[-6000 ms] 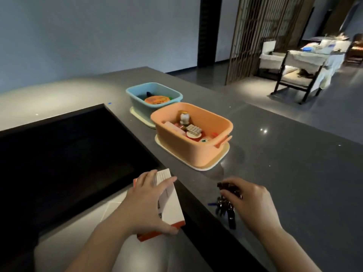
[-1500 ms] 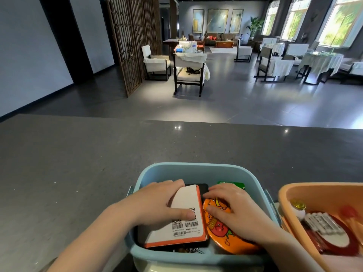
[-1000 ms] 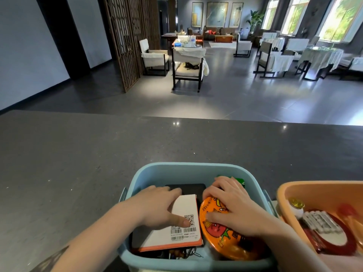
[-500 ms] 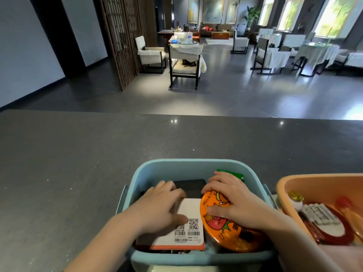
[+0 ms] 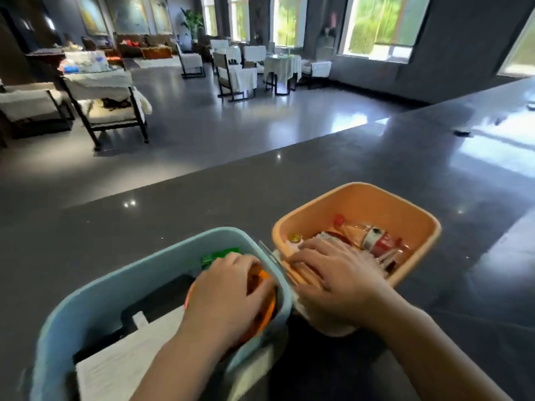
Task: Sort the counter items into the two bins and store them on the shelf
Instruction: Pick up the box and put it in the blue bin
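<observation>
Half a second before, both hands had been inside the blue bin; now the view had swung right and the hands were split between the two bins. The dark grey counter (image 5: 376, 175) carried both bins side by side, their near corners touching. The blue bin (image 5: 95, 287) sat on the left, and the orange bin (image 5: 405, 209), earlier cut off at the right edge, now showed whole.

The left hand (image 5: 223, 296) had moved from the white box onto the round orange packet (image 5: 267, 306) at the right side of the blue bin, fingers curled over its top; whether it truly gripped the packet or only pressed on it could not be told. The right hand (image 5: 335, 273) had left that packet and crossed into the orange bin, lying flat with straight, spread fingers on the pale things at the bin's near side, holding nothing that could be seen.

The white box (image 5: 121, 360) lay uncovered in the near part of the blue bin, over a black item (image 5: 162, 296). A green packet (image 5: 220, 254) stood by the far wall. In the orange bin lay a red-capped bottle (image 5: 373, 238) on its side and a small yellow-lidded jar (image 5: 294, 237).

Beyond the counter stood covered chairs (image 5: 107, 96) and tables (image 5: 282, 65) on a glossy floor.
</observation>
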Demonstrator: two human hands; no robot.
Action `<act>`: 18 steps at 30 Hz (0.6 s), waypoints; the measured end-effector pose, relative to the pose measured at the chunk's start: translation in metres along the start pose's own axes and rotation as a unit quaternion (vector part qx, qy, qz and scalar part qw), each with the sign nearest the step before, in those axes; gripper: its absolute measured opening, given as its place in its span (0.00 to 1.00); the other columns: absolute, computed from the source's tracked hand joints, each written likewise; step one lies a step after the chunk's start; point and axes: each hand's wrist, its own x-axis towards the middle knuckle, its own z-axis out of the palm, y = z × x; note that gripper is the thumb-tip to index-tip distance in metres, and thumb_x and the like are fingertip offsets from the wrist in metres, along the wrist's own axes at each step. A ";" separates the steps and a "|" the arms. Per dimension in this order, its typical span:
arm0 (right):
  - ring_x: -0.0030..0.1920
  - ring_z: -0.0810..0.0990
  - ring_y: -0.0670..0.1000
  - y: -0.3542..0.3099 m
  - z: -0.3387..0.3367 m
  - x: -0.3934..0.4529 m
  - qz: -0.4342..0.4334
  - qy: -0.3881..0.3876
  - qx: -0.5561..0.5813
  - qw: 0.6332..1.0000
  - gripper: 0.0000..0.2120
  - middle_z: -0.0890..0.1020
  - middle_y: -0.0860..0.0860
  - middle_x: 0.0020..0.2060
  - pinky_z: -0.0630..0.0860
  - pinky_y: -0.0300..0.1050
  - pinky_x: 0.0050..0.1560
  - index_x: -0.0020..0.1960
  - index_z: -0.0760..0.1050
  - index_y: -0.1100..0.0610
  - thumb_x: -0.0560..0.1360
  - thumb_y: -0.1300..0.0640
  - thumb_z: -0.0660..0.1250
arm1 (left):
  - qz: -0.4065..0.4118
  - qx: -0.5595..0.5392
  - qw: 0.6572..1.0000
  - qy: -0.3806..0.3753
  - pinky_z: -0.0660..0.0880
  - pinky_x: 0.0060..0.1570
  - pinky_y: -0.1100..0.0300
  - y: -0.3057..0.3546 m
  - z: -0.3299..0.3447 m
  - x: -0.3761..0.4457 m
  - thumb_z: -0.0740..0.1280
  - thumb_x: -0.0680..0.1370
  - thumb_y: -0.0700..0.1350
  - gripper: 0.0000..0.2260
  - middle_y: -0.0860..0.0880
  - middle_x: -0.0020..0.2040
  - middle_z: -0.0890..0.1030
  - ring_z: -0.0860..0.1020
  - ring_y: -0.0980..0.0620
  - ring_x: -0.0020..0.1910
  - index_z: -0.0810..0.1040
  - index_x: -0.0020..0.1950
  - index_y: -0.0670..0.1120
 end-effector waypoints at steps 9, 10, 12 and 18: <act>0.67 0.65 0.44 0.146 -0.068 -0.129 0.132 0.078 -0.029 0.988 0.22 0.71 0.40 0.64 0.58 0.42 0.69 0.65 0.70 0.42 0.72 0.39 0.61 | 0.150 -0.012 0.988 -0.018 0.66 0.62 0.56 0.178 0.065 0.051 0.60 0.77 0.61 0.19 0.56 0.62 0.74 0.70 0.53 0.61 0.72 0.64 0.56; 0.67 0.65 0.44 0.167 -0.077 -0.146 0.145 0.077 -0.036 0.986 0.22 0.71 0.40 0.64 0.58 0.41 0.69 0.65 0.70 0.42 0.72 0.39 0.62 | 0.165 -0.019 0.986 -0.020 0.66 0.62 0.57 0.205 0.077 0.056 0.61 0.77 0.61 0.18 0.56 0.61 0.74 0.71 0.53 0.61 0.72 0.64 0.56; 0.68 0.64 0.43 0.212 -0.096 -0.182 0.179 0.085 -0.050 0.979 0.21 0.70 0.39 0.65 0.58 0.40 0.69 0.65 0.70 0.42 0.73 0.40 0.62 | 0.191 -0.049 0.980 -0.030 0.66 0.62 0.58 0.259 0.102 0.068 0.62 0.76 0.60 0.18 0.57 0.61 0.74 0.71 0.55 0.60 0.72 0.64 0.56; 0.67 0.65 0.42 0.325 -0.144 -0.276 0.276 0.089 -0.075 0.954 0.20 0.70 0.39 0.64 0.59 0.40 0.69 0.65 0.70 0.42 0.74 0.42 0.63 | 0.217 -0.103 0.967 -0.078 0.68 0.63 0.56 0.396 0.174 0.099 0.63 0.76 0.60 0.19 0.57 0.62 0.74 0.71 0.55 0.62 0.73 0.64 0.55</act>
